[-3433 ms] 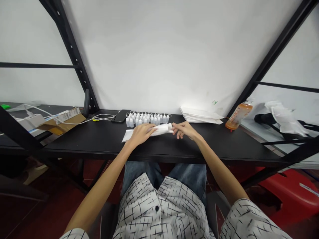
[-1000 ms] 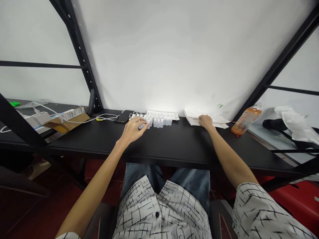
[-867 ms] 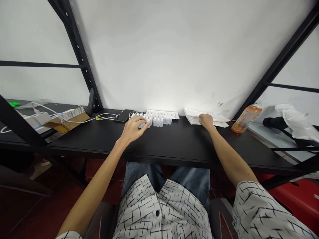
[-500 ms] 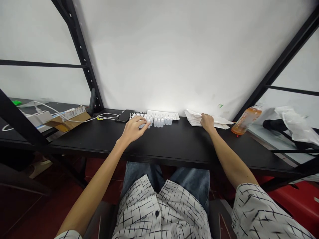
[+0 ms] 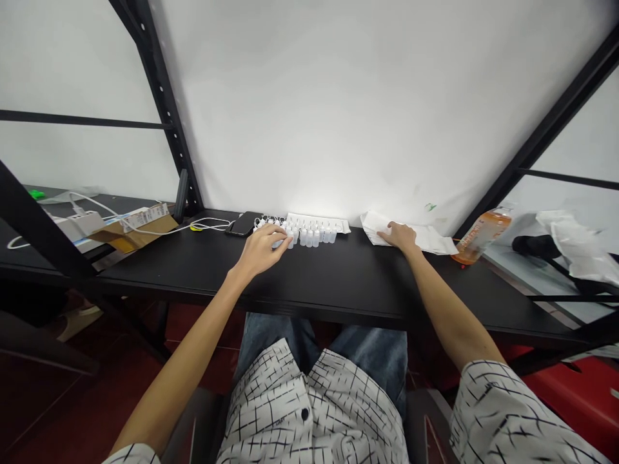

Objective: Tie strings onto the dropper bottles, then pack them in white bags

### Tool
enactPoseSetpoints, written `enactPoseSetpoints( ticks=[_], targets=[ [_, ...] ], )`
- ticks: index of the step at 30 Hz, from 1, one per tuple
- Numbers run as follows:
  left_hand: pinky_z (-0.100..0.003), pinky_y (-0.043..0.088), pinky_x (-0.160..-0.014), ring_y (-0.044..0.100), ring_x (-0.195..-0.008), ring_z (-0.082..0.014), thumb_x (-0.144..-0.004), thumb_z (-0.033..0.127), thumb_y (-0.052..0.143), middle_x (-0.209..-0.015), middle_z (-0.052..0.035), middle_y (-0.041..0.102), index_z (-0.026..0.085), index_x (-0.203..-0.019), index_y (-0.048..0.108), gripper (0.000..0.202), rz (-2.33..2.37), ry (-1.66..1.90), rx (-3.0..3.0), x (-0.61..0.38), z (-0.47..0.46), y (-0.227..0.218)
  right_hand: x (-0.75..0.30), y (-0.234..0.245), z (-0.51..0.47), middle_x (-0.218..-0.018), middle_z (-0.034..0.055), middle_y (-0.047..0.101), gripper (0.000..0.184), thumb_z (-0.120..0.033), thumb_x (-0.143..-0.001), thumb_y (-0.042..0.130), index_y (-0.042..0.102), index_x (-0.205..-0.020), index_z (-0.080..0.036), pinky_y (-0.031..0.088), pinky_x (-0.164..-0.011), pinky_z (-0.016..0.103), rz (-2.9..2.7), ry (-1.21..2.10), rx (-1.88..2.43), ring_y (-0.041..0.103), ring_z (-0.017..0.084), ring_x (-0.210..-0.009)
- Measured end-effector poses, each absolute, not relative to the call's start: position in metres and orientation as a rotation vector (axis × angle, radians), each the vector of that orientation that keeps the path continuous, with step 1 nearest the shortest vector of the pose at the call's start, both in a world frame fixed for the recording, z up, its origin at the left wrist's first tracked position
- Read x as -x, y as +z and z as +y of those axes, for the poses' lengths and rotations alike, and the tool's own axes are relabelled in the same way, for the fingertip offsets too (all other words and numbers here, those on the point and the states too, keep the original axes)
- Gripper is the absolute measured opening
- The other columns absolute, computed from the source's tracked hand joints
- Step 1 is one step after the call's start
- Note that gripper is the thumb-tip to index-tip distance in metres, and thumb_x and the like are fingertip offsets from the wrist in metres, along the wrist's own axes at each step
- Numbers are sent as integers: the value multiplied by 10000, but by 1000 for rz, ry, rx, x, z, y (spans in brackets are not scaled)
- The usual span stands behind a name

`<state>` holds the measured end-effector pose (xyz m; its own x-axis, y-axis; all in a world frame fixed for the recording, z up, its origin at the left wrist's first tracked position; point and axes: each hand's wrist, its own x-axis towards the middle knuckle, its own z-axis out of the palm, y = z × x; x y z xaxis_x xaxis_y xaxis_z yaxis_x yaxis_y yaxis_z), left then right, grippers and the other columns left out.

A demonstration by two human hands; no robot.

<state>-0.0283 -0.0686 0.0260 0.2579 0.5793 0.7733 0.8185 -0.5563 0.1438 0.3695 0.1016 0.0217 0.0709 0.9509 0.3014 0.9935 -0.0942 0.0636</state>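
Note:
Small translucent squeeze bottles (image 5: 309, 238) with thin white tips stand in a cluster on the black desk (image 5: 314, 277). At the cluster's left end is my left hand (image 5: 264, 248), its thumb and fingers apart around the nearest bottles; its fingertips are partly hidden. Several flat white paper sheets or bags (image 5: 432, 240) lie to the right, overlapping. My right hand (image 5: 401, 236) rests on them, thumb and fingers spread over the top one. Behind the bottles lies a flat white tray-like piece (image 5: 338, 223).
A black phone (image 5: 244, 223) and a white cable (image 5: 210, 223) lie left of the bottles. Farther left are an opened cardboard box (image 5: 138, 233) and a white power strip (image 5: 80, 225). An orange drink bottle (image 5: 483, 235) leans near the right frame post (image 5: 536, 142). A white wall stands behind.
My right hand has opened from a closed grip and lies flatter on the white papers, which have settled lower. My left hand stays by the bottles. The view has shifted slightly.

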Motion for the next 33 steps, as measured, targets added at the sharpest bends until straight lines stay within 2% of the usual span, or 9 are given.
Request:
enactPoseSetpoints(
  ticks=[4, 9, 17, 22, 27, 30, 33],
  targets=[
    [-327, 489, -789, 651, -886, -216, -954, 339, 447, -917, -77, 722, 194, -793, 722, 351, -1390, -1049, 2270, 34, -67, 23, -359, 18, 100, -1125, 238, 652, 491, -473, -938, 465, 616, -1202, -87, 435, -822, 387, -2055, -503, 2163, 614, 342, -1060],
    [-287, 415, -627, 622, -714, -197, -941, 347, 445, -763, -63, 692, 185, -721, 698, 373, -1524, -871, 2336, 38, -64, 20, -357, 16, 95, -1106, 250, 651, 445, -394, -975, 400, 645, -1169, -77, 437, -797, 376, -2115, -560, 2171, 621, 341, -1047],
    [-275, 350, -568, 579, -621, -190, -916, 385, 451, -662, -51, 663, 199, -659, 659, 379, -1612, -761, 2407, 39, -61, 14, -364, 19, 81, -1068, 211, 676, 324, -224, -956, 415, 682, -1102, -115, 431, -770, 334, -2209, -596, 2148, 644, 304, -1010],
    [-271, 318, -517, 565, -540, -184, -891, 405, 474, -573, -38, 623, 212, -607, 654, 389, -1678, -654, 2424, 48, -57, 9, -358, 19, 76, -1037, 217, 677, 334, -73, -883, 408, 679, -1076, -99, 414, -732, 320, -2158, -621, 2159, 648, 306, -981],
    [-272, 329, -524, 588, -549, -194, -885, 421, 490, -582, -32, 639, 221, -683, 714, 362, -1718, -684, 2455, 59, -56, 8, -350, 33, 61, -1051, 219, 666, 368, -76, -895, 350, 655, -1101, -97, 367, -671, 323, -2000, -680, 2100, 635, 300, -921],
    [-267, 341, -547, 590, -557, -190, -883, 427, 504, -603, -30, 661, 227, -710, 726, 345, -1728, -727, 2491, 65, -58, 11, -344, 51, 37, -1009, 193, 683, 351, -104, -896, 365, 671, -1067, -120, 325, -639, 317, -1867, -721, 1952, 623, 288, -891],
    [-266, 350, -568, 606, -597, -190, -889, 440, 505, -673, -26, 699, 235, -751, 739, 340, -1754, -758, 2540, 70, -61, 16, -336, 70, 4, -1023, 148, 703, 343, -182, -927, 378, 680, -1087, -173, 332, -647, 308, -1840, -721, 1746, 618, 282, -941]
  ],
)
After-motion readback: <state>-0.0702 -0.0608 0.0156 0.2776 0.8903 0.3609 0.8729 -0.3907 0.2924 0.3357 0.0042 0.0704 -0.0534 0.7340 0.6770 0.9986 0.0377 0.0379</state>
